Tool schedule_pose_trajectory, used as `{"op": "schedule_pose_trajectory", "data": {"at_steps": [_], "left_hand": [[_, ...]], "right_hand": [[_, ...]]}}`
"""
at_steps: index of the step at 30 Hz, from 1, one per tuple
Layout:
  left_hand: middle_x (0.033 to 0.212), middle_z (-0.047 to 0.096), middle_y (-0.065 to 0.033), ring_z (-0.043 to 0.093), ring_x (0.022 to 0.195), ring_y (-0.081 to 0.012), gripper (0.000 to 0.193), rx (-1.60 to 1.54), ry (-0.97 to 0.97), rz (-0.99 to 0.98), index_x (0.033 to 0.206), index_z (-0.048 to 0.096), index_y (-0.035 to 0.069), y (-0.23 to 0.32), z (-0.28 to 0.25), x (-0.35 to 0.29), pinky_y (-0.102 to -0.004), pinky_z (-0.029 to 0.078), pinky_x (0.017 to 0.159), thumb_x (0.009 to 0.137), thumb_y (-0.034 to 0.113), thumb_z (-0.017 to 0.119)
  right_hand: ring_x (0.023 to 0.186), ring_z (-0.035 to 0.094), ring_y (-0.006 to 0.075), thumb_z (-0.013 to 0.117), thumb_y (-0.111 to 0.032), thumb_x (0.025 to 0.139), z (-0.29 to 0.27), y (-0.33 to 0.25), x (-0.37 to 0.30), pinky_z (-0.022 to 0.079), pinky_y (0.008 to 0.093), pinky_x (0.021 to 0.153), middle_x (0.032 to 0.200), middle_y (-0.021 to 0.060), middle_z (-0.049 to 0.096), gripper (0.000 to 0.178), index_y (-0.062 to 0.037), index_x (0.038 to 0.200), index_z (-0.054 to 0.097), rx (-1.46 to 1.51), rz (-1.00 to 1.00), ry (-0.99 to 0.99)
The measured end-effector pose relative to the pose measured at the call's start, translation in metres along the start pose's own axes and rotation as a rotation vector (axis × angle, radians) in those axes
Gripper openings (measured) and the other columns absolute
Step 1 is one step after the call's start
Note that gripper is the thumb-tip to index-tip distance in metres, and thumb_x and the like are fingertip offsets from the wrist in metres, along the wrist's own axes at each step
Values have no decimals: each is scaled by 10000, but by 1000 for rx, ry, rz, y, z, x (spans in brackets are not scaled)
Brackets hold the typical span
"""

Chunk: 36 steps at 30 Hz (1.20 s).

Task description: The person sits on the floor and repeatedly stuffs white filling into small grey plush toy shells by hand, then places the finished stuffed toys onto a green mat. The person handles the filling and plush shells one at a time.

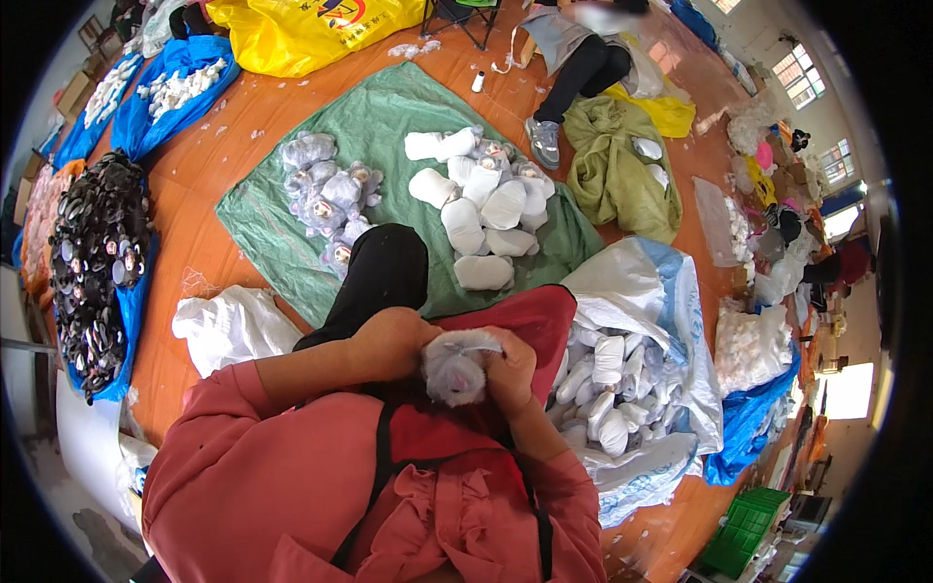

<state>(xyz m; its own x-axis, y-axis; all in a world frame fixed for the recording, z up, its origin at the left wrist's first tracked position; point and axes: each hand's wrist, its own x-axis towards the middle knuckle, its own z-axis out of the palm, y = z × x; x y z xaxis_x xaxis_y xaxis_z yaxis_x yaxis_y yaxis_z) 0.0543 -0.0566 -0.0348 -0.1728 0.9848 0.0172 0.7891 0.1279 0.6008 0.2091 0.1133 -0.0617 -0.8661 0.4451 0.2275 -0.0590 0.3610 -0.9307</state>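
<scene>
Over my lap, a small grey fluffy plush piece (454, 377) with a paler rim along its top is held between both hands. My left hand (397, 335) closes on its left side, its fingers partly hidden behind the plush. On the other side my right hand (511, 369) grips the edge with bent fingers. Past my knees a green cloth (277, 209) lies on the floor. It bears grey plush toys (330, 199) on the left and white stuffed pieces (483, 219) on the right.
To my right stands an open white sack (695, 360) full of white and grey stuffed pieces (614, 389). Black plush pieces (97, 262) are heaped on blue sheeting at the left. A person (583, 63) sits beyond the cloth, near an olive sack (622, 170) and a thread spool (478, 82).
</scene>
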Motion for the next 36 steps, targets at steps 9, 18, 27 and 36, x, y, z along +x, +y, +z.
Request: {"op": "schedule_pose_trajectory", "data": {"at_steps": [9,18,27,36], "left_hand": [[869,682,-95,626,829,-321,293,-73,230,-221,959,653,137,10,-21,6,-461,473,757,671,174,690],[825,638,-85,602,817,-315,309,55,390,-65,947,613,85,8,-24,13,-421,482,734,642,106,655],[823,609,-39,617,823,-262,276,100,348,154,973,627,101,7,-27,17,-385,479,717,705,164,633],[850,661,-93,642,799,-325,303,173,946,-26,979,672,105,-71,-76,13,-421,531,705,680,56,672]], "right_hand": [[1068,609,285,902,-247,566,-37,-22,37,480,376,923,1135,109,650,674,-25,1130,606,-17,-283,-379],[1068,589,370,872,-365,649,-15,-18,41,477,420,894,1144,177,613,698,-15,1177,579,-162,60,-491],[897,687,324,745,-196,776,-63,-37,76,526,391,785,914,147,702,256,-9,941,687,-277,-44,-708],[933,653,211,490,-59,982,-57,-30,84,483,334,920,1000,123,689,202,17,1137,595,144,208,-19]]}}
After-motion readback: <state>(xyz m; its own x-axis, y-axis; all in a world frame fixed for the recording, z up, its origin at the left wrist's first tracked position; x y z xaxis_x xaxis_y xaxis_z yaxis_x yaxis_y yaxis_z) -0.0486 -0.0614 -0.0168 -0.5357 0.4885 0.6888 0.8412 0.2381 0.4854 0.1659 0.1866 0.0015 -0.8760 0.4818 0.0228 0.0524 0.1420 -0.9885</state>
